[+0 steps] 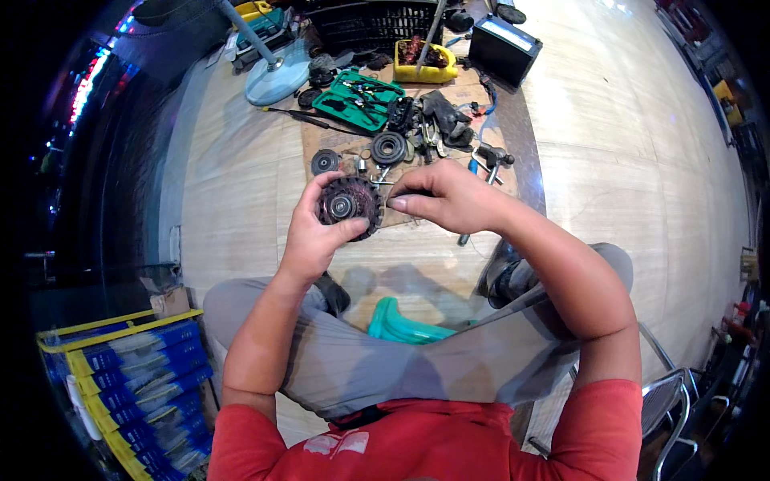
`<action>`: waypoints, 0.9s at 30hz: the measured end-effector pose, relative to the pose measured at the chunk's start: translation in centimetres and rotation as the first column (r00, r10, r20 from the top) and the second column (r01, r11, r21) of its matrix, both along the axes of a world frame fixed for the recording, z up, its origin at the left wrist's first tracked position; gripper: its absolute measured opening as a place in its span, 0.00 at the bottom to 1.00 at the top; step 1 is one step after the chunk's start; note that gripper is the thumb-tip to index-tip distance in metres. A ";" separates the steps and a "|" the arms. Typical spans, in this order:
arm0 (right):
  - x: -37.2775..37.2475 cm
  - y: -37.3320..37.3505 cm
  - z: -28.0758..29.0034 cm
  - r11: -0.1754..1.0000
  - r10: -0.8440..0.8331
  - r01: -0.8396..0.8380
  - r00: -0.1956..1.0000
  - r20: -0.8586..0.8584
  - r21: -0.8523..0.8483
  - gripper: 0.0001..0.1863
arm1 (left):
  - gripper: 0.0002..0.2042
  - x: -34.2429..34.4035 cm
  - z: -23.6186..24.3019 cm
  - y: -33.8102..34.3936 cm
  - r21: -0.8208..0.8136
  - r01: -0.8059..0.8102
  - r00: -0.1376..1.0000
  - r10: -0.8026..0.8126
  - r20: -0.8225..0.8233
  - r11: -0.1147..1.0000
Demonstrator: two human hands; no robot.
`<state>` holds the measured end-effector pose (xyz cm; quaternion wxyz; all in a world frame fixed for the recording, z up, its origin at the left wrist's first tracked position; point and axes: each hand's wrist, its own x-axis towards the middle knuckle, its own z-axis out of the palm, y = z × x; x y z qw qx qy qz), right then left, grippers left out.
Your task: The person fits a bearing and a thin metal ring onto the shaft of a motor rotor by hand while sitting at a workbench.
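Note:
My left hand (314,228) grips a dark round toothed metal part (365,192) with a bearing at its centre, the thumb over its near edge and the fingers round its left side. Just right of its rim, my right hand (449,196) is closed in a pinch. Whatever lies between those fingertips, if anything, is too small to make out. Beyond the held part a pulley-like disc (325,161) and a black ring-shaped part (389,147) lie on a cardboard sheet (315,138). A hammer (496,158) rests to the right of them.
Farther off are an open green tool case (361,99), a cut yellow container (425,74) of reddish parts, a black battery (504,50) and a black crate (369,28). A round stand base (277,78) stands left. Below me is a green plastic stool (405,325).

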<state>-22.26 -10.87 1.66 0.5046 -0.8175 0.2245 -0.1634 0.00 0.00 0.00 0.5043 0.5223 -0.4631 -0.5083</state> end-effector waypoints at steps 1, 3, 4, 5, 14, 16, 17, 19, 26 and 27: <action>-0.1 0.2 0.4 1.000 0.002 -0.002 1.000 0.006 0.016 0.13 | 0.31 0.0 -0.4 0.0 0.014 -0.055 0.998 0.056 -0.007 0.998; -0.1 0.6 0.5 0.999 0.026 -0.026 0.999 0.019 -0.027 0.12 | 0.28 0.2 -0.8 -0.3 0.042 -0.153 0.985 0.156 -0.067 0.987; -0.2 0.7 0.4 0.995 0.049 -0.047 0.998 0.025 -0.085 0.12 | 0.26 0.4 -0.9 -0.6 0.058 -0.195 0.972 0.201 -0.121 0.979; -0.2 0.9 0.3 0.987 0.072 -0.067 0.997 0.030 -0.144 0.12 | 0.24 0.5 -0.8 -0.8 0.077 -0.234 0.954 0.244 -0.172 0.969; -1.4 -0.4 -2.9 0.906 -0.233 0.097 0.927 -0.293 -0.411 0.14 | 0.16 4.3 -0.4 -1.0 0.052 -0.246 0.760 0.226 -0.609 0.968; -1.5 -0.7 -3.2 0.890 -0.278 0.134 0.917 -0.287 -0.436 0.14 | 0.17 3.6 -0.2 -0.9 0.057 -0.259 0.755 0.239 -0.610 0.964; -1.6 -0.8 -3.3 0.881 -0.301 0.152 0.911 -0.283 -0.448 0.14 | 0.17 3.3 0.1 -0.9 0.059 -0.266 0.753 0.245 -0.610 0.962; -2.0 -1.1 -4.1 0.892 -0.303 0.183 0.921 -0.245 -0.414 0.13 | 0.17 2.7 0.6 -1.1 0.008 -0.203 0.791 0.168 -0.588 0.979; -0.3 -0.1 -5.4 0.956 -0.138 0.063 0.959 -0.249 -0.288 0.32 | 0.22 1.5 0.7 -1.0 -0.073 -0.103 0.849 0.050 -0.526 0.992; 0.3 0.5 -4.1 0.968 -0.093 0.023 0.958 -0.271 -0.250 0.34 | 0.22 1.1 1.0 -0.8 -0.058 -0.129 0.868 0.084 -0.490 0.990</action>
